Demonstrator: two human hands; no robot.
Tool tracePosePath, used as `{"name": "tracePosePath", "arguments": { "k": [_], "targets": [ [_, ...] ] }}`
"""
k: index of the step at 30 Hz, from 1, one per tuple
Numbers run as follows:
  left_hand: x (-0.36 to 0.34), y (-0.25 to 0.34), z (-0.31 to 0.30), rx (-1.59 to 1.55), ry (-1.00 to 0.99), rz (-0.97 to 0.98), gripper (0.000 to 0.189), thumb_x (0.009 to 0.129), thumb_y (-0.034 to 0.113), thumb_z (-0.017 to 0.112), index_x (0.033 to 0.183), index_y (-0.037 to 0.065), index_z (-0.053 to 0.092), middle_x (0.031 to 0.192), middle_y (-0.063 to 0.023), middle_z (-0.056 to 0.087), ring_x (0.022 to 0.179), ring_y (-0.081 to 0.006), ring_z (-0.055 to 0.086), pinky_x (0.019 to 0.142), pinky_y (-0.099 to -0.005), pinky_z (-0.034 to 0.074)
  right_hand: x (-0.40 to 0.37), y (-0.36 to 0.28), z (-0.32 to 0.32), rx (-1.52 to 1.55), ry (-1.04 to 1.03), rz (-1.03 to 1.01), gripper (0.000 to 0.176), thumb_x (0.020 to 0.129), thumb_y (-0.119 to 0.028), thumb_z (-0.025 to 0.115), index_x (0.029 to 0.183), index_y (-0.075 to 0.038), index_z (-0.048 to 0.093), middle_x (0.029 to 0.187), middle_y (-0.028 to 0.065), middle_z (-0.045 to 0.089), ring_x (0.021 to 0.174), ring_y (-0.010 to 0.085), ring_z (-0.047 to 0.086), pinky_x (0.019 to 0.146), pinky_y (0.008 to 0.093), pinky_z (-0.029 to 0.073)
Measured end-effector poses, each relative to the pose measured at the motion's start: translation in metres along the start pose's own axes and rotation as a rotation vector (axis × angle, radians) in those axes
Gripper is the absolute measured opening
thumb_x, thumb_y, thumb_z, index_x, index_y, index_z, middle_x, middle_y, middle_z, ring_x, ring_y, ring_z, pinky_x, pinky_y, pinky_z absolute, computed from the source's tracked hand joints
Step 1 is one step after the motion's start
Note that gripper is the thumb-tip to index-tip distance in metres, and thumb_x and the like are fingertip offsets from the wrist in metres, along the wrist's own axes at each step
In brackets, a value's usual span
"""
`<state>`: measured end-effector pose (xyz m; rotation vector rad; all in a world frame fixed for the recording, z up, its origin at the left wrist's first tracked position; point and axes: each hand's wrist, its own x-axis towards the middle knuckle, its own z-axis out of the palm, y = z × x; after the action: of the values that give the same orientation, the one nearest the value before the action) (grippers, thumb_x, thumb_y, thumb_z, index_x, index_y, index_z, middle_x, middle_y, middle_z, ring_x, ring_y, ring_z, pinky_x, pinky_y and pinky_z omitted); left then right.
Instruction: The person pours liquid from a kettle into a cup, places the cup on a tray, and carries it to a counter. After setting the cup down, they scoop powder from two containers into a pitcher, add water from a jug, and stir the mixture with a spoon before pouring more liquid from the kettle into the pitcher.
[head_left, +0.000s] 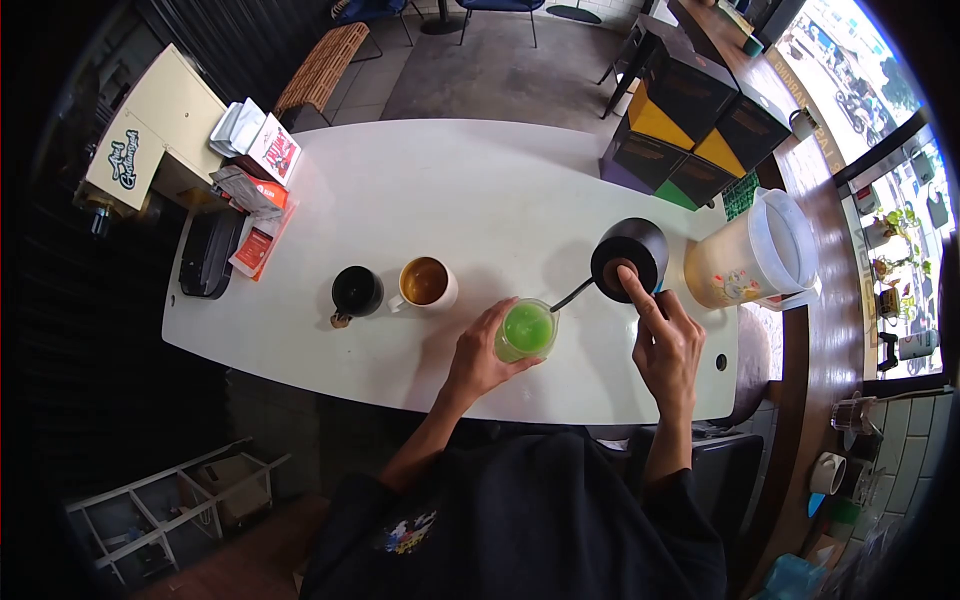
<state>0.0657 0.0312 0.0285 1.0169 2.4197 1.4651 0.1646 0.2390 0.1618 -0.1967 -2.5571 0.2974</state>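
Observation:
My left hand (482, 352) is wrapped round a clear glass of green liquid (527, 330) on the white table. To its right, my right hand (665, 335) grips a black gooseneck kettle (640, 245), its index finger on the brown lid knob (622, 273). The kettle's thin spout (572, 295) points left, its tip at the glass's right rim. Whether liquid flows from it cannot be made out. Left of my left hand stand a white mug (446, 290) with brown inside and a black cup (357, 291).
A large plastic pitcher (735, 255) stands right of the kettle. Stacked dark boxes (690, 125) are at the table's back right. A cream machine (155, 125), packets (262, 235) and a black case (210, 255) line the left end. The white table's edge (300, 378) runs in front of me.

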Motion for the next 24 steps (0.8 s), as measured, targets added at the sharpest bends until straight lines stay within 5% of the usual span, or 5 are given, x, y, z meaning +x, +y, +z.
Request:
{"name": "tracePosePath", "arguments": {
  "k": [24],
  "targets": [
    [0.035, -0.008, 0.004, 0.005, 0.036, 0.042, 0.085, 0.059, 0.031, 0.088, 0.128, 0.002, 0.047, 0.115, -0.0166, 0.062, 0.102, -0.0314, 0.063, 0.087, -0.0389, 0.052, 0.015, 0.002, 0.002, 0.025, 0.08, 0.059, 0.083, 0.062, 0.013, 0.058, 0.131, -0.032, 0.057, 0.071, 0.0039, 0.051, 0.055, 0.0214, 0.053, 0.053, 0.0368, 0.045]
  ]
}}
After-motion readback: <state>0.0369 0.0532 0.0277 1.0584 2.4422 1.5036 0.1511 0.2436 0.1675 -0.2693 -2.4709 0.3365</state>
